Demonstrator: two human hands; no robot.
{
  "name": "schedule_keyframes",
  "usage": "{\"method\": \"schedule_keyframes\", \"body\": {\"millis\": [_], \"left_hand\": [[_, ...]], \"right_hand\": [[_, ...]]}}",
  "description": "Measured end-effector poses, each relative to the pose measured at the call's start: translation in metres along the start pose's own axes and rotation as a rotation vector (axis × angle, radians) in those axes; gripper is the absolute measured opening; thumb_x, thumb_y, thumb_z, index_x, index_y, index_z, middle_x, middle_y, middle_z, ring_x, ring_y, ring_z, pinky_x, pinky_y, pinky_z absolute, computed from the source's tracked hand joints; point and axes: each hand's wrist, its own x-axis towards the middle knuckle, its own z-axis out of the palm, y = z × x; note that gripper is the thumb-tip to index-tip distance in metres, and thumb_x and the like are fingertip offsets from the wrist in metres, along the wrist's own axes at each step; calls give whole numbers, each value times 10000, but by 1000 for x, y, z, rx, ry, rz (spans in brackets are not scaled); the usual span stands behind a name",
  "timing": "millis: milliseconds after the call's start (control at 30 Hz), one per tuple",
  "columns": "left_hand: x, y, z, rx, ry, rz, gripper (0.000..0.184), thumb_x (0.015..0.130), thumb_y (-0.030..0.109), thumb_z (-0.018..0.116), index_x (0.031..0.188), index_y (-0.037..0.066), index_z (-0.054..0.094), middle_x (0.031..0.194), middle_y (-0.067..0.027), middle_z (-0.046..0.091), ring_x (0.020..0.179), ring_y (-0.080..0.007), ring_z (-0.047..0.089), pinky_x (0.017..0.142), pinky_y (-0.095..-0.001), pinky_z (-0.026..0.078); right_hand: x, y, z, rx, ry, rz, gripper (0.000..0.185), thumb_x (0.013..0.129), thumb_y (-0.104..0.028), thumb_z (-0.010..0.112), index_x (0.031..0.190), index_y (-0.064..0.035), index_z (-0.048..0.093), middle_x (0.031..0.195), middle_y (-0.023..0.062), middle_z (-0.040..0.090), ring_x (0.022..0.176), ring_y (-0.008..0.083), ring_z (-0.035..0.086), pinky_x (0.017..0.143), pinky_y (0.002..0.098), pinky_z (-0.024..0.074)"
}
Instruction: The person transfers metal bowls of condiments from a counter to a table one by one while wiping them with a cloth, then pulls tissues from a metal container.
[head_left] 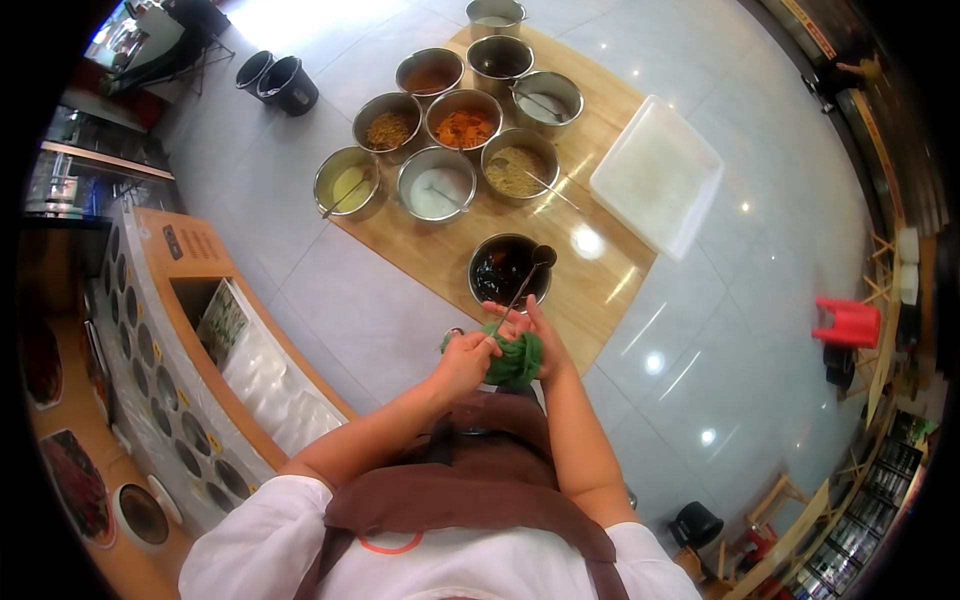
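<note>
My left hand (465,362) is closed around the lower handle of a long metal ladle (517,293). The ladle slants up over a metal pot of dark liquid (500,272), its cup at the pot's right rim. A bunched green cloth (514,358) sits between my hands, close under the handle. From the right, my right hand (541,335) holds this cloth against its palm, with some fingers reaching out behind the handle. Part of the cloth is hidden by my left hand.
Several metal pots stand on a wooden board (400,245), among them one with orange pieces (463,127) and one with white contents (437,190). A white tray (660,175) lies to the right. Black buckets (288,88) stand at back left; a counter (270,350) runs along the left.
</note>
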Motion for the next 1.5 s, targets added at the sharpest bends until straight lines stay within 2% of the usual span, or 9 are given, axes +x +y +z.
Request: {"method": "schedule_keyframes", "body": {"millis": [367,400,700,800,933,1000,1133,1333,1500], "left_hand": [[44,-25,-24,-159,-14,-93,184,894,164,441,838,34,558,493,38,350,381,-75,324,345,-234,243],[61,-43,-34,126,-28,195,195,895,169,434,845,27,558,490,34,346,380,-79,321,347,-238,241],[76,-18,-17,-140,96,-261,242,900,221,443,876,2,544,481,21,332,374,-97,279,352,-261,214],[90,-36,-22,8,26,-182,438,918,373,452,565,115,482,478,-21,418,379,-148,362,349,-310,258],[108,-58,-21,147,329,-214,479,887,424,456,1074,4,587,763,-171,635,610,-236,624,560,-354,512],[97,-46,-23,818,366,-79,624,886,501,369,1184,-31,503,957,-233,610,848,-308,612,796,-386,475],[67,-41,-22,746,637,146,606,896,489,372,1186,-29,501,1049,-227,586,993,-305,568,883,-383,422],[15,-45,-35,-341,376,529,517,913,455,402,1167,24,530,1106,-127,597,1043,-254,556,951,-351,389],[-99,29,-77,-1265,-363,446,484,890,501,426,1090,85,573,1071,-88,614,1017,-238,567,946,-383,399]], "right_hand": [[-37,-4,-23,-107,16,34,894,839,-685,306,1295,84,331,643,7,462,539,87,418,497,198,343],[-45,-2,-28,-115,27,15,910,836,-691,303,1302,91,317,642,6,457,535,83,409,492,198,334],[-69,-29,-4,-94,-205,-20,983,797,-724,338,1333,96,261,660,37,487,639,151,496,585,243,408],[-76,-39,-18,-94,-266,-15,1059,757,-765,340,1320,128,255,740,87,566,708,190,569,652,265,456],[-78,-55,27,-353,-129,-3,1141,711,-822,299,1350,119,199,600,3,425,526,118,390,529,222,335],[-76,-64,51,-341,-241,27,1141,710,-820,309,1373,94,142,598,2,415,528,118,386,524,220,322],[-57,-71,79,-269,-396,83,1096,727,-789,366,1397,43,119,634,5,421,556,117,395,554,218,346],[6,-36,126,-140,-575,167,1143,689,-813,383,1404,27,86,641,25,447,553,136,406,544,235,361],[58,31,202,-162,-713,270,1082,735,-797,316,1412,13,78,658,31,453,579,138,403,583,235,355]]}}
